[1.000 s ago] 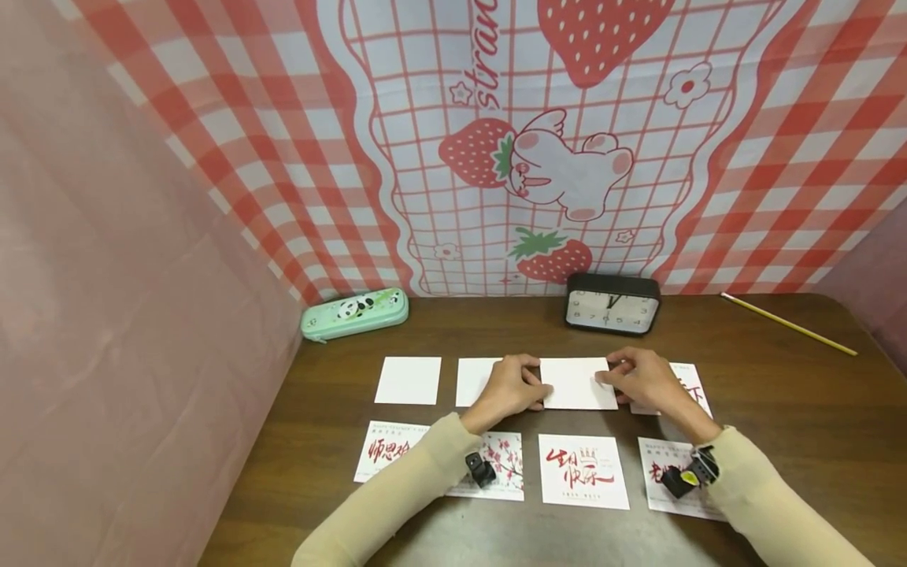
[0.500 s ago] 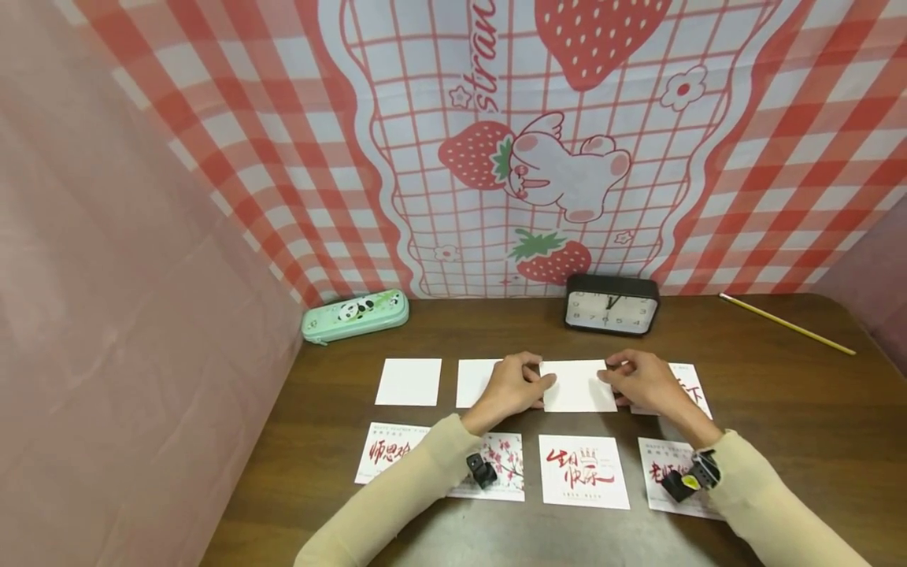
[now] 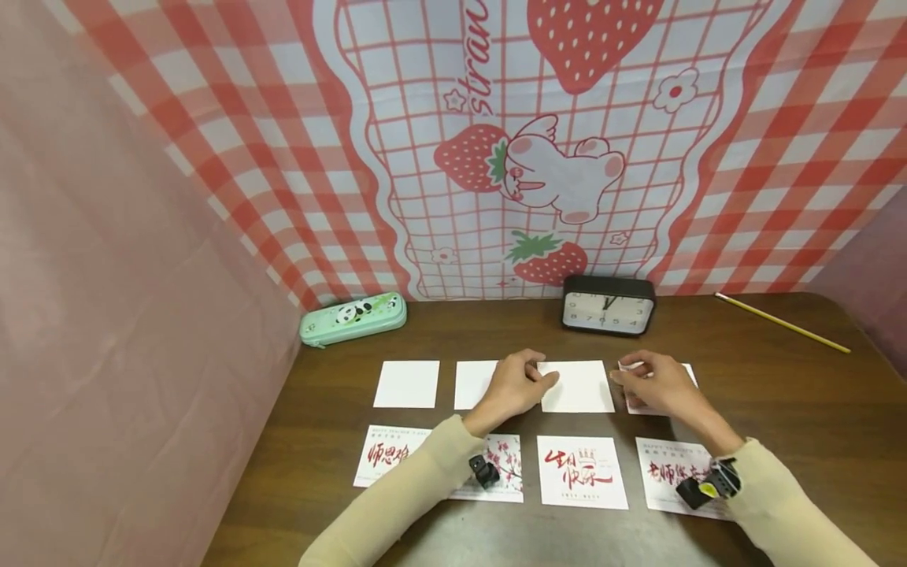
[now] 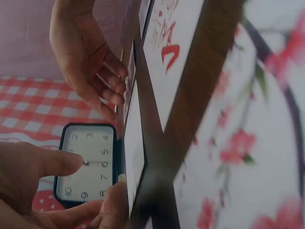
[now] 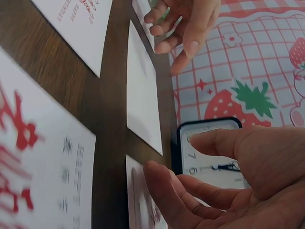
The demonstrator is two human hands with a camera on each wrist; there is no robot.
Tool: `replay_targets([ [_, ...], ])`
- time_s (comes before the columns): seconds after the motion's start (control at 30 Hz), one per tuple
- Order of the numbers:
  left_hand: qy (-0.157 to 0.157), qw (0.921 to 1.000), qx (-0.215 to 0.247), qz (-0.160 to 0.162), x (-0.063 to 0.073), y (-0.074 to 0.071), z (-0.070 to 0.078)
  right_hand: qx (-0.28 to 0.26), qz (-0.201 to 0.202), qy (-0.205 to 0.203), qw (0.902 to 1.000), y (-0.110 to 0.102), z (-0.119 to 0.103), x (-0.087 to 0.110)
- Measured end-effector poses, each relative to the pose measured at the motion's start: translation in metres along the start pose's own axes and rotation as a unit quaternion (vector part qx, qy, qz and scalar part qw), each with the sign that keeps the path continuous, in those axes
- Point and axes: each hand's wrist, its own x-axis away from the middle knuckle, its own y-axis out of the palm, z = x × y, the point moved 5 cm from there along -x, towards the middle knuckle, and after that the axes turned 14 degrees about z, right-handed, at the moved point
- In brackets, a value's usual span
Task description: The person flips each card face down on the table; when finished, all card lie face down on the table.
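A blank white card point(image 3: 577, 387) lies flat on the wooden table, third in the back row. At its left edge is my left hand point(image 3: 516, 386), thumb and fingers parted and loosely bent, with a fingertip close by the card's edge in the left wrist view. My right hand point(image 3: 662, 386) hovers over the rightmost card of that row, a white one with red print point(image 5: 137, 200), and partly covers it. Its thumb and fingers are spread, with nothing between them. A second blank card point(image 3: 471, 384) is partly hidden behind the left hand.
Another blank card point(image 3: 406, 384) lies at the back row's left. In front are several printed cards, including a birthday card point(image 3: 583, 472) and a blossom card point(image 3: 506, 492). Behind stand a black clock point(image 3: 608, 305), a green pencil case point(image 3: 354, 316) and a yellow pencil point(image 3: 782, 321).
My right hand has let go of the blank card's right edge and moved right, over the rightmost card. The left hand stays near the card's left edge.
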Motion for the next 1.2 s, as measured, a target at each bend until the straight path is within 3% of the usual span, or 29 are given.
replay_targets([
  [0.27, 0.003, 0.9984, 0.046, -0.033, 0.001, 0.024, 0.019, 0.05, 0.025, -0.013, 0.9984, -0.029, 0.018, 0.006],
  [0.57, 0.001, 0.9963, 0.055, -0.067, 0.004, 0.056, 0.05, 0.084, 0.061, -0.024, 0.9943, -0.057, 0.04, 0.011],
  [0.87, -0.069, 0.9936, 0.067, -0.06, 0.003, 0.08, 0.058, 0.107, 0.1, -0.027, 0.9889, -0.08, 0.06, 0.015],
  [1.2, -0.067, 0.9942, 0.068, -0.049, 0.006, 0.094, 0.07, 0.074, 0.118, 0.027, 0.9898, -0.084, 0.069, 0.015],
])
